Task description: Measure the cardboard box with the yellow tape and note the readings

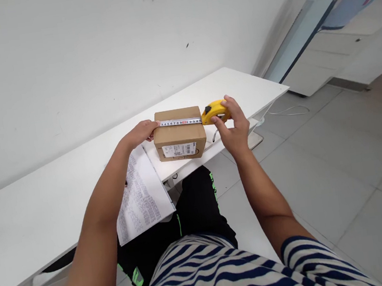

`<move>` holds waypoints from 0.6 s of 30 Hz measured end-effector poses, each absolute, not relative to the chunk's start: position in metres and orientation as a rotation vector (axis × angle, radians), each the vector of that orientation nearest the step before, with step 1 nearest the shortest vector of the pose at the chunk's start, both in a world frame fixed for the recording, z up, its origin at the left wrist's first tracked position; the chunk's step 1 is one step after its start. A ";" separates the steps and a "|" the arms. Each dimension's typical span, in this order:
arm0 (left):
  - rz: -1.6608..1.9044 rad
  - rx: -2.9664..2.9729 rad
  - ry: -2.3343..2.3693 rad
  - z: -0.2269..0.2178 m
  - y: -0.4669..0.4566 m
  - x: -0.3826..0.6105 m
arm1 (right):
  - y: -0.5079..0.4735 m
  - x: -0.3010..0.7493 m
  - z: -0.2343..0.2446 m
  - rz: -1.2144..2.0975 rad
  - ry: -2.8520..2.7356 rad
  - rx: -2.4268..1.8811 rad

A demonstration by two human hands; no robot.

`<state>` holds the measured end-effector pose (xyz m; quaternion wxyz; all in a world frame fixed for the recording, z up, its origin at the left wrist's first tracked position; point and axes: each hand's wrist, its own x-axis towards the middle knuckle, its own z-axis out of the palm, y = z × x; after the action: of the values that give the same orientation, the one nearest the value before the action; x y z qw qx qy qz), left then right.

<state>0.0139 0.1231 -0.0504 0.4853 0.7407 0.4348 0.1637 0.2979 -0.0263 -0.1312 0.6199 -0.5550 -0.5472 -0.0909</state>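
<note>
A brown cardboard box point(180, 135) with a white printed label point(179, 150) on its near side stands on the white table. Across its top runs the blade of a tape measure, pulled out of a yellow case point(215, 111). My right hand point(233, 123) is closed around that case, at the box's right edge. At the left edge, my left hand point(143, 131) pinches the free end of the blade against the box; its fingertips partly cover that end. A dark cord loop hangs below the case.
Sheets of paper with handwriting point(141, 196) lie left of the box and stick out over the near edge of the white table point(61, 202). A wall rises behind. Beyond the table's right end are a tiled floor point(337, 161), a thin cable and a leaning panel point(309, 24).
</note>
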 end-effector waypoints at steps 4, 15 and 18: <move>0.536 1.883 1.035 -0.030 0.119 0.006 | -0.025 0.305 -0.108 -0.222 -1.358 -1.265; 0.787 1.713 0.934 0.013 0.009 -0.057 | -0.050 0.175 -0.058 -0.174 -1.621 -1.078; 0.707 1.658 0.916 -0.001 0.008 -0.076 | -0.023 0.133 -0.049 -0.095 -1.771 -1.018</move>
<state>-0.0764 0.0076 -0.0007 0.5309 0.6949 0.3839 0.2965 0.1328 -0.0230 -0.0489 0.5211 -0.4248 -0.7391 -0.0398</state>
